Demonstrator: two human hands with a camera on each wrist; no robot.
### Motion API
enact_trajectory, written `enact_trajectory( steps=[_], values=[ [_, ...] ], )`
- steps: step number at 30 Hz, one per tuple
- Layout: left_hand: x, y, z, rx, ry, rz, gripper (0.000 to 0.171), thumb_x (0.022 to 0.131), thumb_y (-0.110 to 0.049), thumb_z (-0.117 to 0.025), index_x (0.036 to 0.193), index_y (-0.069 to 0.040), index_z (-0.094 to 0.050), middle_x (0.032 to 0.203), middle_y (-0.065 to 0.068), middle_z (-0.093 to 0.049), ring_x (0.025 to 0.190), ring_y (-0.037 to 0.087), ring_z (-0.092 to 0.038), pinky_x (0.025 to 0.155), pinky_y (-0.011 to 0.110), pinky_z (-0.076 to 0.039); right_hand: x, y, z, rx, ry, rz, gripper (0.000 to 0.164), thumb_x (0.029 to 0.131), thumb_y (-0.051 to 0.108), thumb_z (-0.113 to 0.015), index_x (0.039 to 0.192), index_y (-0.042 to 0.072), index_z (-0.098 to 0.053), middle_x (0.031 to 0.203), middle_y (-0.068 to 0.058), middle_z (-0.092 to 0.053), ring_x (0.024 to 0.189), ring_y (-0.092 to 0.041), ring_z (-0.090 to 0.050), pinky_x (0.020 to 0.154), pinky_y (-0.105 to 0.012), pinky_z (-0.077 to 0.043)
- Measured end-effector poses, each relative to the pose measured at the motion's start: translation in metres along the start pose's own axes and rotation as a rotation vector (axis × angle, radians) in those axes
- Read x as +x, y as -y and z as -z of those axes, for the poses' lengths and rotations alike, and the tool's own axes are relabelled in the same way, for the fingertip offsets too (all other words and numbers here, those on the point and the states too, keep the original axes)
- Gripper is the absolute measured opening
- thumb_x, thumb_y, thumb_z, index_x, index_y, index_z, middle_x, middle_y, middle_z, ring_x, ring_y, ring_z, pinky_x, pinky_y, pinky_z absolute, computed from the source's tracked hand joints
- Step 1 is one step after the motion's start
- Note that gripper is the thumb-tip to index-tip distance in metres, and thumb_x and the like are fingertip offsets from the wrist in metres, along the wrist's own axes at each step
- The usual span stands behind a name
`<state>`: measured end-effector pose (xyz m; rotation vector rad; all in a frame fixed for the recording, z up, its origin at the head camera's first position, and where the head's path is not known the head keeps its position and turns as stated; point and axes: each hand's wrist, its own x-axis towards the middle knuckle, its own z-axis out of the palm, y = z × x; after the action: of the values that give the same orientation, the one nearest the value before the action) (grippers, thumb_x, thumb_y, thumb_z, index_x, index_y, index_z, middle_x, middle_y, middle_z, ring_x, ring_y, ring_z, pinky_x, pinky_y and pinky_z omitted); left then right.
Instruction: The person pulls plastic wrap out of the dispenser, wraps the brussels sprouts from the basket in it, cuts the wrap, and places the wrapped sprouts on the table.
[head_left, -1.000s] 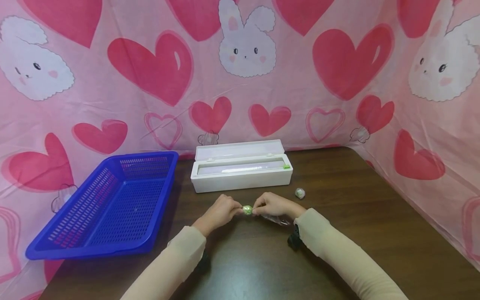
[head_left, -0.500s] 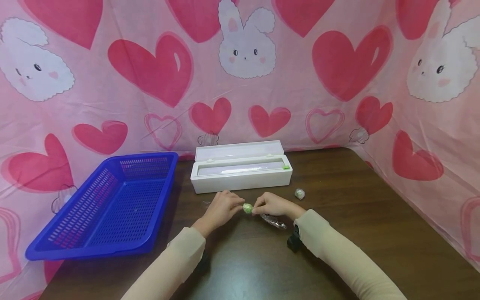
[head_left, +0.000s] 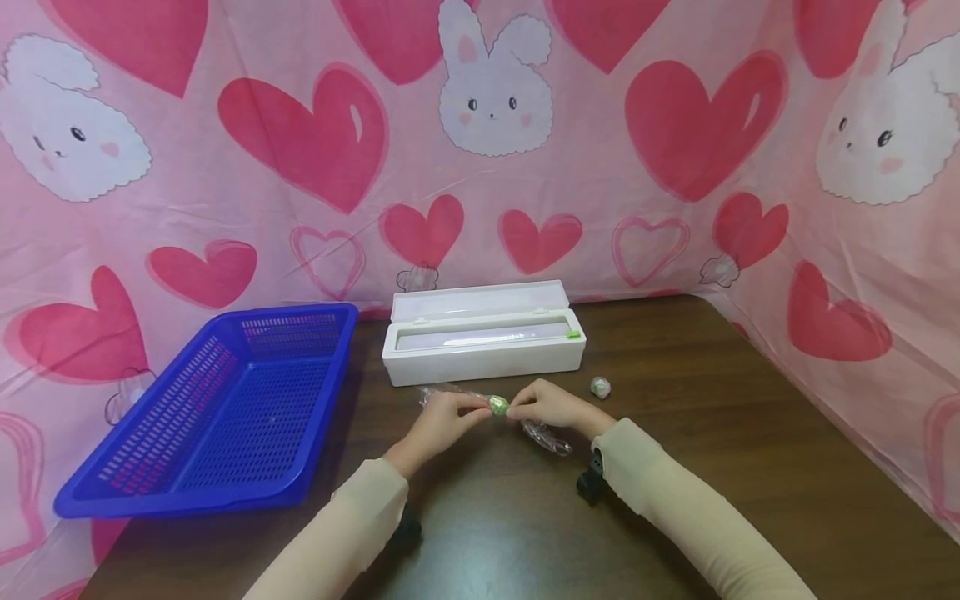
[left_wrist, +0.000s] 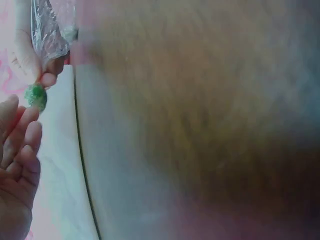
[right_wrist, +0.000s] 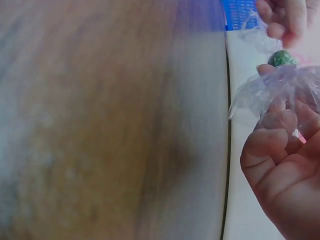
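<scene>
A small green ball (head_left: 498,406) in clear plastic wrap is held between my two hands. My left hand (head_left: 442,419) pinches the wrap at the ball's left side, and a loose tail of it spreads out behind those fingers. On the other side, my right hand (head_left: 553,406) pinches the twisted wrap close to the ball. From under the right fingers hangs a crumpled end of plastic wrap (head_left: 546,437). The right wrist view shows the green ball (right_wrist: 282,58) just beyond the fingertips, with clear film draped over the right fingers.
Behind the hands stands a white wrap dispenser box (head_left: 483,362), its lid raised, with a green slider at its right end. A second wrapped ball (head_left: 600,387) lies right of it. A blue basket (head_left: 311,446) stands at the left on the brown table (head_left: 697,417).
The green ball and both hands have moved slightly away from me. The plastic tail behind my left fingers has come into clearer view. Box, basket and second ball stay put.
</scene>
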<state>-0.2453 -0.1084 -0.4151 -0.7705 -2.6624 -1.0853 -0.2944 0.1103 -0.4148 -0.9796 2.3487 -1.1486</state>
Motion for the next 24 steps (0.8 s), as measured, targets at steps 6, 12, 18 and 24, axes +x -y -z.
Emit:
enact_trajectory(
  steps=[6, 12, 18, 24],
  values=[
    [-0.002, 0.002, -0.006, -0.175, 0.078, 0.163, 0.024, 0.09, -0.021, -0.061, 0.099, -0.001, -0.07, 0.076, 0.007, -0.068, 0.058, 0.012, -0.06, 0.053, 0.025, -0.047, -0.001, -0.001, 0.0, 0.083, -0.007, -0.012, 0.023, 0.09, 0.02, -0.058, 0.092, 0.0, -0.071, 0.064, 0.003, -0.053, 0.056, -0.01, -0.044, 0.054, -0.026, -0.039],
    [0.001, 0.004, -0.013, -0.531, 0.028, 0.446, 0.036, 0.092, -0.025, -0.058, 0.107, 0.007, -0.064, 0.082, 0.012, -0.067, 0.069, 0.014, -0.062, 0.064, 0.027, -0.051, -0.002, -0.002, -0.002, 0.153, 0.015, -0.021, 0.024, 0.09, 0.019, -0.059, 0.095, -0.001, -0.07, 0.075, -0.002, -0.061, 0.064, -0.012, -0.049, 0.062, -0.027, -0.043],
    [0.004, 0.003, -0.017, -0.832, -0.059, 0.6, 0.038, 0.091, -0.018, -0.059, 0.114, 0.011, -0.057, 0.087, 0.007, -0.065, 0.077, 0.012, -0.06, 0.074, 0.027, -0.05, -0.002, 0.001, -0.003, 0.173, 0.05, -0.037, 0.024, 0.09, 0.023, -0.059, 0.095, 0.003, -0.07, 0.074, -0.001, -0.06, 0.063, -0.012, -0.049, 0.061, -0.028, -0.042],
    [0.004, 0.002, -0.019, -0.919, -0.109, 0.646, 0.036, 0.09, -0.012, -0.059, 0.116, 0.012, -0.054, 0.085, 0.005, -0.064, 0.077, 0.011, -0.06, 0.075, 0.027, -0.049, -0.002, 0.003, -0.006, 0.258, 0.073, -0.036, 0.024, 0.089, 0.02, -0.06, 0.098, -0.002, -0.06, 0.071, -0.001, -0.058, 0.059, -0.011, -0.047, 0.054, -0.026, -0.04]
  ],
)
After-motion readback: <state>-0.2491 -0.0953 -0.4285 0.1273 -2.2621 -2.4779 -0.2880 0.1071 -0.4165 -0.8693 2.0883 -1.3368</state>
